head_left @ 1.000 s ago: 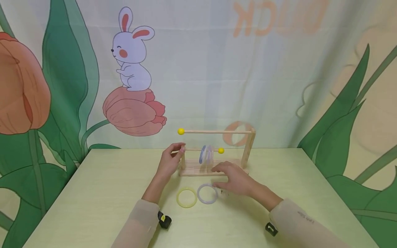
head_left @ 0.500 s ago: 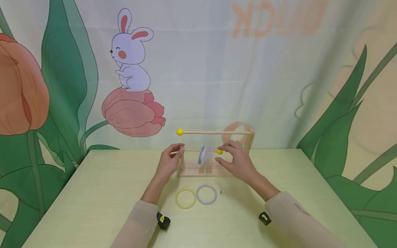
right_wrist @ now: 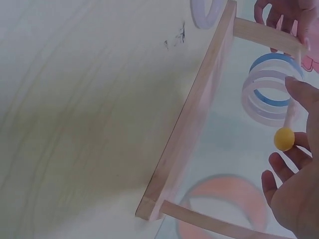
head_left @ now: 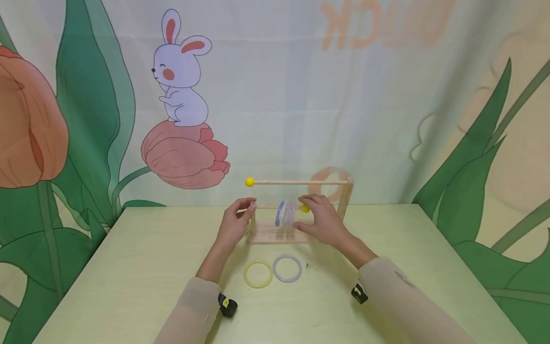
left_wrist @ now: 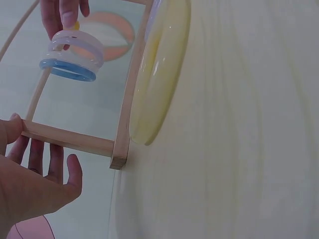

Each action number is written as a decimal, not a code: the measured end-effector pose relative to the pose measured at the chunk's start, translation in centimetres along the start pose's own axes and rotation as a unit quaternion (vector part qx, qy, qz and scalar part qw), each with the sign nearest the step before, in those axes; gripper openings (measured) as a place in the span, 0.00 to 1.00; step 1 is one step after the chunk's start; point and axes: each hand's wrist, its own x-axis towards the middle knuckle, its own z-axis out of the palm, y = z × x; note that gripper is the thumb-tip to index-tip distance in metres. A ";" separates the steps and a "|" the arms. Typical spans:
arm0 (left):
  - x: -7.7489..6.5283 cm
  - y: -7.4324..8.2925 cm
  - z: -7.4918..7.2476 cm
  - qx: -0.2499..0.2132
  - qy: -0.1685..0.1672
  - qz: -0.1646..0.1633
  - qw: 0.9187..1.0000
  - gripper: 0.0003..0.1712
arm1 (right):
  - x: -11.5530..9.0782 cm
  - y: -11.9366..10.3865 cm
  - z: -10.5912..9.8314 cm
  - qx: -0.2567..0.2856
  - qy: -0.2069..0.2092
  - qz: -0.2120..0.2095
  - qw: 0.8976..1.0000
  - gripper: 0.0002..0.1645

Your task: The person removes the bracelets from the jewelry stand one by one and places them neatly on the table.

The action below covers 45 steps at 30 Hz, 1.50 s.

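Observation:
A wooden rack (head_left: 275,237) has two rods pointing opposite ways, each tipped with a yellow ball. Several rings, including a blue ring (left_wrist: 67,70) and pale lilac and pinkish ones, hang on the lower rod. My left hand (head_left: 233,223) grips the top of the short post (left_wrist: 75,139), thumb on one side and fingers on the other. My right hand (head_left: 325,220) is at the rod's free end, fingers spread around the lower yellow ball (right_wrist: 284,139). Its thumb (right_wrist: 301,92) overlaps the rings in the right wrist view; whether it touches them I cannot tell.
In front of the rack, a yellow ring (head_left: 258,287) and a lilac ring (head_left: 287,281) lie flat on the table (head_left: 129,286). Small dark marks (head_left: 307,265) are beside them. The upper rod (head_left: 301,182) runs above my hands from the tall post (head_left: 345,203). A printed curtain (head_left: 275,95) hangs behind.
My right hand has risen from near the lilac ring on the table to the lower rod's ball, then shifted slightly left toward the hanging rings. The left hand keeps its place.

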 end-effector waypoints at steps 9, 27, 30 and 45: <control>0.0 -0.1 0.2 -0.006 -0.002 0.003 1.000 0.18 | 0.3 0.9 1.0 -0.017 -0.032 0.000 0.999 0.50; -0.1 0.4 -0.1 -0.007 -0.005 0.009 1.000 0.20 | 1.2 0.9 1.2 -0.026 -0.041 -0.014 0.999 0.49; -0.1 0.4 -0.1 -0.008 -0.005 0.010 1.000 0.19 | 1.2 0.9 1.2 -0.022 -0.046 -0.011 0.999 0.47; 0.1 0.0 0.0 -0.002 -0.002 0.005 1.000 0.19 | 0.4 0.8 0.3 -0.017 -0.018 -0.002 1.000 0.45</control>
